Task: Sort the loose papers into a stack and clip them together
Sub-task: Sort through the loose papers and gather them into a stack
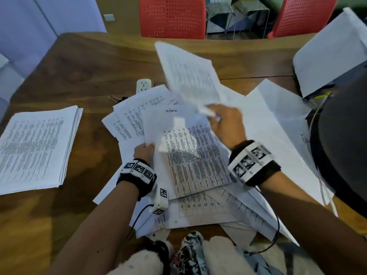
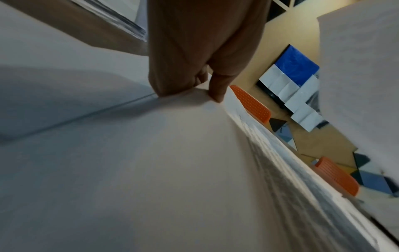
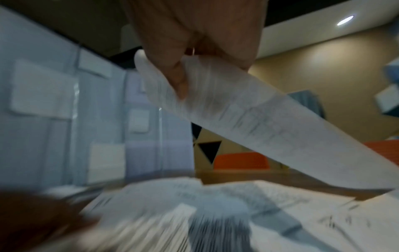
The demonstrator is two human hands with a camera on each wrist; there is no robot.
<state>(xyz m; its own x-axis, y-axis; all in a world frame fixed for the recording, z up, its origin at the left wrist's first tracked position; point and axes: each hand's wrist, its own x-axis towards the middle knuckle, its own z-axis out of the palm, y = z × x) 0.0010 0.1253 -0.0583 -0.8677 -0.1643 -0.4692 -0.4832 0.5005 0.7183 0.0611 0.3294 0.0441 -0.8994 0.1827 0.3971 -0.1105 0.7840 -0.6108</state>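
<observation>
Loose printed papers (image 1: 137,116) lie scattered over the middle of the wooden table (image 1: 79,66). My left hand (image 1: 144,150) pinches the left edge of a small sheaf of table-printed sheets (image 1: 190,155), lifted a little off the heap; its thumb and fingers hold that edge (image 2: 215,95) in the left wrist view. My right hand (image 1: 224,124) grips the near corner of one sheet (image 1: 190,76) raised in the air, blurred; that raised sheet (image 3: 248,109) slants down to the right. A binder clip (image 1: 116,98) lies behind the heap.
A squared stack of papers (image 1: 33,149) sits at the left of the table. A white power strip (image 1: 143,85) lies at the back of the heap. Two red chairs (image 1: 172,16) stand beyond the far edge. More white sheets (image 1: 327,54) and a dark object (image 1: 341,155) are at the right.
</observation>
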